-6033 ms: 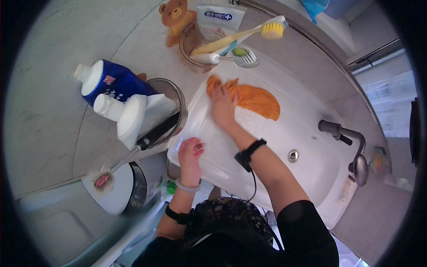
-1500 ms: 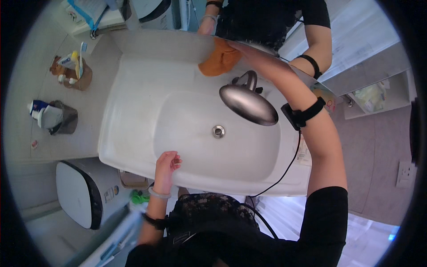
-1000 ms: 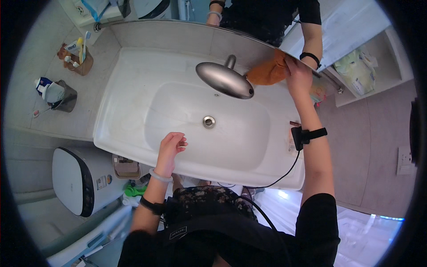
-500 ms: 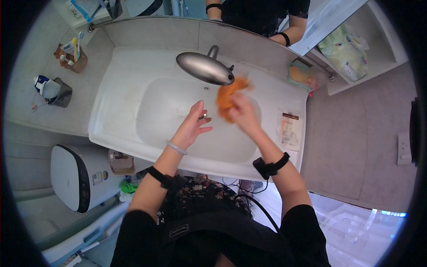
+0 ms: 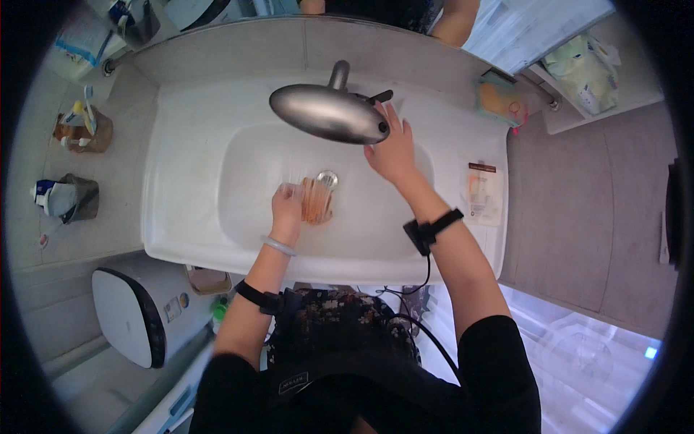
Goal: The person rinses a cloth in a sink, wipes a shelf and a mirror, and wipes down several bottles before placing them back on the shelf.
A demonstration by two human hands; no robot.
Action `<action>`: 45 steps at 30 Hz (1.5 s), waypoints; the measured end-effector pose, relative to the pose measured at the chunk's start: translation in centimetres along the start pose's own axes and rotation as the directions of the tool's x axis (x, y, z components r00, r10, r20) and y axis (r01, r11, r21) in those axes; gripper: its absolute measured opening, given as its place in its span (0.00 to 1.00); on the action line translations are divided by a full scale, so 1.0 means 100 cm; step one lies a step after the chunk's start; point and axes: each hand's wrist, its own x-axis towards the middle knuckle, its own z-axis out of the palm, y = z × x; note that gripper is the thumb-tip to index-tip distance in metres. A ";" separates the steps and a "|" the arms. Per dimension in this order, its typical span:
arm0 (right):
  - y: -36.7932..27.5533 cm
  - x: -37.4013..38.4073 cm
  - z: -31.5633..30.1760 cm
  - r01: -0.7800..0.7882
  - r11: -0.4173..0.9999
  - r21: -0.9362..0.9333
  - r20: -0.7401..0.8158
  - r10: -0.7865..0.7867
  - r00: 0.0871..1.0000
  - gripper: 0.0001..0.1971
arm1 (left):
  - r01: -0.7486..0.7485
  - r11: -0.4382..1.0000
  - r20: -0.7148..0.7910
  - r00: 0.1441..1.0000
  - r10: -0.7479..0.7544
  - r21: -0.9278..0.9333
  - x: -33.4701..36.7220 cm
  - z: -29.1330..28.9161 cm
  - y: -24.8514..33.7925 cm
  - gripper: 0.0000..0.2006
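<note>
My left hand [image 5: 286, 211] is closed on an orange cloth [image 5: 316, 200], low in the white sink basin [image 5: 246, 166]. Thin streams of water fall over the cloth, blurring its outline, and the round metal drain [image 5: 327, 179] shows just beyond it. Above the basin stands a brushed-metal faucet [image 5: 325, 112] with a wide oval head. My right hand [image 5: 394, 148] reaches up at its right end, fingers stretched toward the dark lever [image 5: 381, 96]. The faucet head partly hides those fingertips, so contact is hard to make out.
A flat white packet [image 5: 483, 194] lies on the sink's right rim. Behind it is a clear container with something orange [image 5: 500, 107]. Toothbrush cups [image 5: 85, 129] and a grey cup [image 5: 81, 199] stand on the left ledge. A white bin-like appliance [image 5: 129, 317] is below left.
The orange cloth has passed from my right hand to my left, lower in the basin. My right hand has risen to the faucet, the lever has shifted outward, and water now runs.
</note>
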 end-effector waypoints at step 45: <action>-0.105 -0.073 0.018 -0.467 -0.067 0.882 0.453 0.392 0.800 0.14 | 0.084 0.994 0.313 0.948 -0.059 -0.066 -0.003 -0.045 0.045 0.13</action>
